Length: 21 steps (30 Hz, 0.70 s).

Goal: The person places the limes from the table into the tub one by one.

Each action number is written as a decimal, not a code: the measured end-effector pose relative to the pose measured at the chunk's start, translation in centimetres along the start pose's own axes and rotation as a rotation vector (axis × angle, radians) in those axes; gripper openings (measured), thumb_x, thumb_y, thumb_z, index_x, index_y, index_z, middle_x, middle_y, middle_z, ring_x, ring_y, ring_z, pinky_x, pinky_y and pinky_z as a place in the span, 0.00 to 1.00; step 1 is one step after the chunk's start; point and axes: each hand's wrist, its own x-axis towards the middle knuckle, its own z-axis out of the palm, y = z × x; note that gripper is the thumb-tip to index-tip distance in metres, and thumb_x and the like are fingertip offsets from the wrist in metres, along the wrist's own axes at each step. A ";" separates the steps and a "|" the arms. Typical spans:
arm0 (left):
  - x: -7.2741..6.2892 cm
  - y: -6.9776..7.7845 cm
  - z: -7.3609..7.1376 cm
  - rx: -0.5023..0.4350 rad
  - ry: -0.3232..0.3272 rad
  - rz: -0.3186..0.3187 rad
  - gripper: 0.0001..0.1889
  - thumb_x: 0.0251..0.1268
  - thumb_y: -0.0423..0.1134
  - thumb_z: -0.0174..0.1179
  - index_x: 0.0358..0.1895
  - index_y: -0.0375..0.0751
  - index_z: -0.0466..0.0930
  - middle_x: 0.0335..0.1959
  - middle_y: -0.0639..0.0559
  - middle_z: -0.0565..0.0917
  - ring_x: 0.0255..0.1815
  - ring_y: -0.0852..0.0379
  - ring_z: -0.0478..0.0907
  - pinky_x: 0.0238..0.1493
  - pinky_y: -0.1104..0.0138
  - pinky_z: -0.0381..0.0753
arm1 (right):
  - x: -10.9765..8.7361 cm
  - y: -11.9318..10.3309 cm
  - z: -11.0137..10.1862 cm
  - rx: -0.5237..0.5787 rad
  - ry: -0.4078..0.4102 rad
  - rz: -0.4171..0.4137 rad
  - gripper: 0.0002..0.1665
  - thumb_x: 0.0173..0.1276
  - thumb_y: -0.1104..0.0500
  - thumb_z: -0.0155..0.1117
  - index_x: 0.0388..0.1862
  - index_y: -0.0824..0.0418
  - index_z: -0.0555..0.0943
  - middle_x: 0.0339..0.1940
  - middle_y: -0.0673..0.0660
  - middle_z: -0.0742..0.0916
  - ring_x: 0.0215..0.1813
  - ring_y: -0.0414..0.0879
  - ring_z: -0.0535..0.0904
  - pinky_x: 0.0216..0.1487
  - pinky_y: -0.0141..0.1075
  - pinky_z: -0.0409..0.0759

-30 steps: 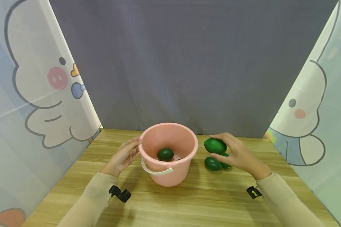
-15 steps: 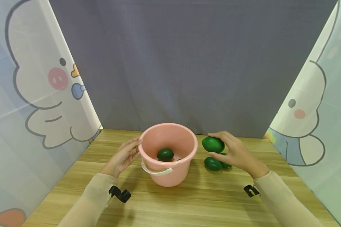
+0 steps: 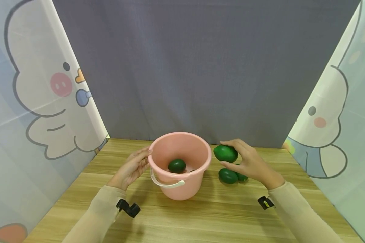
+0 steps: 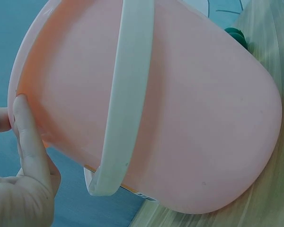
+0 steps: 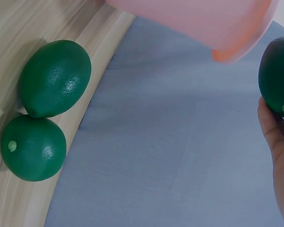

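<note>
A pink bucket with a white handle stands upright on the wooden table, one dark green lime visible inside it. My left hand pinches the bucket's rim at its left side; the left wrist view shows fingers lying against the outer wall below the lip. Between thumb and fingers my right hand holds another green lime, raised to the right of the rim. Below it, two more limes lie side by side on the table, touching in the right wrist view.
A grey cloth hangs behind the table. Cartoon-printed curtains stand along the left and right sides. Each wrist carries a small black mount.
My right hand has moved slightly left and up with its lime, closer to the bucket's rim. The left hand and the bucket have stayed where they were.
</note>
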 end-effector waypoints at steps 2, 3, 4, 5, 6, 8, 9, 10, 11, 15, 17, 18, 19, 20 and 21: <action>0.0 0.0 0.0 0.001 -0.001 0.002 0.24 0.78 0.35 0.52 0.70 0.28 0.60 0.46 0.49 0.78 0.33 0.65 0.79 0.37 0.80 0.83 | 0.2 0.0 0.1 0.006 0.005 -0.007 0.42 0.48 0.59 0.84 0.64 0.62 0.77 0.55 0.55 0.82 0.52 0.45 0.79 0.51 0.21 0.78; 0.0 0.0 0.0 0.002 -0.001 0.003 0.24 0.78 0.35 0.52 0.70 0.28 0.60 0.46 0.49 0.78 0.33 0.65 0.79 0.37 0.80 0.83 | 0.2 0.0 0.1 0.008 0.009 -0.011 0.42 0.48 0.59 0.84 0.64 0.62 0.77 0.55 0.55 0.82 0.52 0.45 0.79 0.51 0.21 0.78; 0.1 -0.1 0.0 0.001 0.000 0.004 0.24 0.78 0.35 0.52 0.70 0.28 0.61 0.46 0.49 0.78 0.33 0.65 0.79 0.37 0.80 0.83 | 0.3 0.0 0.2 0.010 0.011 -0.011 0.42 0.49 0.58 0.84 0.63 0.63 0.77 0.55 0.55 0.82 0.52 0.45 0.79 0.51 0.21 0.78; 0.0 -0.1 -0.1 0.002 -0.002 0.005 0.24 0.78 0.35 0.52 0.70 0.27 0.61 0.46 0.49 0.78 0.33 0.65 0.79 0.37 0.80 0.83 | 0.4 -0.1 0.2 0.012 0.012 -0.012 0.41 0.49 0.58 0.84 0.63 0.63 0.77 0.55 0.55 0.82 0.52 0.45 0.79 0.51 0.21 0.78; 0.0 -0.1 -0.1 0.002 -0.002 0.005 0.24 0.78 0.35 0.52 0.70 0.27 0.61 0.46 0.49 0.78 0.33 0.65 0.79 0.37 0.80 0.83 | 0.5 -0.1 0.2 0.014 0.014 -0.015 0.41 0.49 0.58 0.84 0.63 0.64 0.78 0.55 0.55 0.82 0.52 0.45 0.79 0.51 0.22 0.78; 0.1 -0.1 -0.1 0.007 -0.001 0.001 0.25 0.79 0.35 0.52 0.71 0.27 0.60 0.46 0.49 0.77 0.34 0.65 0.78 0.37 0.80 0.83 | 0.5 -0.1 0.3 0.019 0.014 -0.012 0.40 0.50 0.58 0.83 0.63 0.64 0.78 0.55 0.55 0.82 0.53 0.45 0.79 0.51 0.21 0.78; 0.1 -0.1 -0.1 0.009 0.000 0.000 0.25 0.79 0.35 0.52 0.71 0.27 0.60 0.46 0.49 0.77 0.34 0.65 0.78 0.37 0.80 0.83 | 0.6 0.0 0.3 0.019 0.014 -0.013 0.40 0.51 0.57 0.83 0.63 0.64 0.78 0.55 0.54 0.82 0.52 0.45 0.79 0.51 0.22 0.78; 0.1 -0.1 -0.1 0.009 0.002 -0.001 0.25 0.79 0.35 0.52 0.71 0.27 0.60 0.46 0.49 0.77 0.34 0.65 0.78 0.37 0.81 0.83 | 0.6 0.0 0.3 0.023 0.016 -0.014 0.40 0.50 0.57 0.83 0.63 0.64 0.77 0.55 0.54 0.82 0.52 0.45 0.79 0.51 0.22 0.78; 0.1 -0.1 -0.1 0.010 0.003 -0.002 0.25 0.79 0.35 0.52 0.71 0.27 0.60 0.46 0.49 0.77 0.33 0.66 0.78 0.37 0.81 0.83 | 0.6 0.0 0.3 0.024 0.017 -0.016 0.41 0.51 0.57 0.83 0.63 0.63 0.77 0.55 0.55 0.82 0.52 0.45 0.79 0.51 0.22 0.78; 0.1 -0.1 0.0 0.006 0.004 -0.002 0.26 0.79 0.35 0.52 0.72 0.27 0.59 0.46 0.49 0.77 0.33 0.66 0.78 0.37 0.81 0.83 | 0.7 0.1 0.4 0.026 0.020 -0.023 0.41 0.50 0.58 0.83 0.64 0.62 0.77 0.55 0.55 0.82 0.52 0.45 0.79 0.50 0.22 0.79; 0.1 -0.1 0.0 0.004 0.005 -0.001 0.26 0.78 0.35 0.52 0.72 0.27 0.59 0.47 0.49 0.77 0.34 0.66 0.78 0.37 0.81 0.83 | 0.8 0.2 0.4 0.028 0.019 -0.024 0.42 0.50 0.58 0.83 0.65 0.61 0.77 0.55 0.55 0.82 0.52 0.45 0.79 0.51 0.22 0.79; 0.1 0.0 0.0 0.003 0.006 -0.002 0.26 0.78 0.35 0.52 0.72 0.27 0.59 0.47 0.49 0.77 0.34 0.66 0.78 0.37 0.81 0.83 | 0.8 0.2 0.5 0.029 0.018 -0.024 0.42 0.50 0.58 0.83 0.65 0.61 0.77 0.55 0.55 0.82 0.52 0.45 0.79 0.51 0.22 0.79; 0.1 0.0 0.0 0.003 0.005 -0.002 0.26 0.78 0.36 0.52 0.72 0.27 0.59 0.47 0.49 0.77 0.34 0.66 0.77 0.37 0.81 0.83 | 0.9 0.1 0.5 0.033 0.017 -0.024 0.42 0.50 0.58 0.83 0.65 0.61 0.77 0.55 0.55 0.82 0.52 0.45 0.79 0.51 0.22 0.79; 0.0 0.0 0.0 0.005 0.005 -0.003 0.26 0.79 0.36 0.52 0.72 0.28 0.59 0.47 0.49 0.76 0.34 0.66 0.77 0.37 0.81 0.82 | 0.9 0.1 0.5 0.033 0.016 -0.024 0.41 0.51 0.58 0.83 0.65 0.61 0.77 0.55 0.55 0.82 0.52 0.45 0.79 0.51 0.22 0.79; 0.0 0.0 0.0 0.003 0.010 -0.003 0.25 0.78 0.35 0.52 0.72 0.28 0.60 0.47 0.49 0.76 0.34 0.66 0.77 0.36 0.81 0.82 | 1.0 0.1 0.5 0.035 0.016 -0.024 0.41 0.50 0.59 0.83 0.64 0.62 0.77 0.55 0.55 0.82 0.52 0.45 0.79 0.51 0.22 0.79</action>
